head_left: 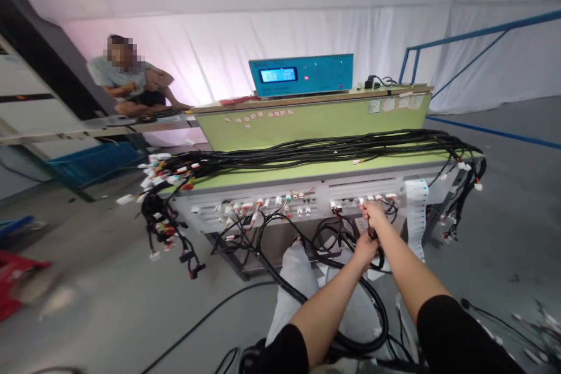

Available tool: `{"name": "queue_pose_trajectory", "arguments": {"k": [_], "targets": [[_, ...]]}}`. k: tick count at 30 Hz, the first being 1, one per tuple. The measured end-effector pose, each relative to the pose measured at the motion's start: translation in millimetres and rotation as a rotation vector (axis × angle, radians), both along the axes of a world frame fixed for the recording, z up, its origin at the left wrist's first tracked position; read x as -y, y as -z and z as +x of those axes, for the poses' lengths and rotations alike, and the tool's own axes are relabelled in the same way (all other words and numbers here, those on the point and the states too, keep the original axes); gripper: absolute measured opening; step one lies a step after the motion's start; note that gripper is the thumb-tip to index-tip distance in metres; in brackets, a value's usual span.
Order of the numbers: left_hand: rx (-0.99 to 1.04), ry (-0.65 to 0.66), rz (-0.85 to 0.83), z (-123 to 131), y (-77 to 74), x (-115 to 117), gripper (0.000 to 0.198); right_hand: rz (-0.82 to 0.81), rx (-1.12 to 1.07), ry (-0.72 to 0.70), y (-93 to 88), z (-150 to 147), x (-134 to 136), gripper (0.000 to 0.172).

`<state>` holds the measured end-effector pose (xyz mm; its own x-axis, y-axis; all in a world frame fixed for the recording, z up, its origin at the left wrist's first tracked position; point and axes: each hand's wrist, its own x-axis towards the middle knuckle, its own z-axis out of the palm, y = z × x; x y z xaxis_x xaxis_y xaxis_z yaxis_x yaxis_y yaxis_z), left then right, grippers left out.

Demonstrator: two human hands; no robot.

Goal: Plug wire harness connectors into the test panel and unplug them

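My right hand [373, 215] is closed at the front of the light grey test panel [322, 205], its fingertips pinched at a white plug connector [361, 201]. Just below it, my left hand [365, 246] is wrapped round a black wiring harness [380, 258]. Fingers of both hands partly hide what they grip. More of the harness, a thick black cable [280, 281], loops across my lap. Its thin branches run to several connectors [259, 203] along the left part of the panel. A dark connector [336, 209] sits in the panel left of my right hand.
Black harnesses [307, 153] lie along the green bench top, their connector ends [164, 172] hanging at both sides. Behind stands a blue tester [326, 77] with a lit screen. A label strip [416, 210] hangs at right. Another person [135, 85] sits at far left. A red stool [17, 280] is lower left.
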<state>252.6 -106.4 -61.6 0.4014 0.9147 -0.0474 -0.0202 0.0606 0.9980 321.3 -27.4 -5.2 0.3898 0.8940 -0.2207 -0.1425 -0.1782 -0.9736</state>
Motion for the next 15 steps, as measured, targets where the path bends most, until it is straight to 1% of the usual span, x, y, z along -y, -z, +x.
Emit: {"name": "queue_pose_trajectory", "arguments": {"k": [2,3,5,7,8,9,10,11,13,15], "targets": [[0.02,-0.013,-0.043,0,-4.3,2,0.024,0.008,0.081,0.014,-3.2,1,10,0.011],[0.026,-0.017,-0.063,1,-6.2,3,0.022,0.033,0.138,0.032,-3.2,3,19,0.009],[0.026,-0.014,-0.104,2,-9.8,3,0.021,0.14,0.326,0.129,2.1,12,46,0.012],[0.022,-0.016,-0.126,3,-14.0,1,0.022,0.351,0.71,0.382,15.1,22,80,0.024],[0.018,-0.019,-0.128,4,-16.6,0,0.023,0.417,0.826,0.496,23.2,26,98,0.029],[0.011,-0.023,-0.125,4,-19.5,-1,0.023,0.466,0.899,0.557,31.3,30,114,0.032],[0.002,-0.026,-0.117,4,-22.7,-1,0.023,0.495,0.947,0.573,38.4,31,128,0.033],[-0.008,-0.023,-0.105,3,-26.0,-1,0.022,0.513,0.976,0.543,43.7,31,139,0.034],[-0.03,0.0,-0.082,-1,-32.1,1,0.02,0.521,0.997,0.397,48.2,26,152,0.032],[-0.043,0.034,-0.084,-9,-36.2,4,0.019,0.496,0.979,0.247,46.5,19,154,0.031]]}}
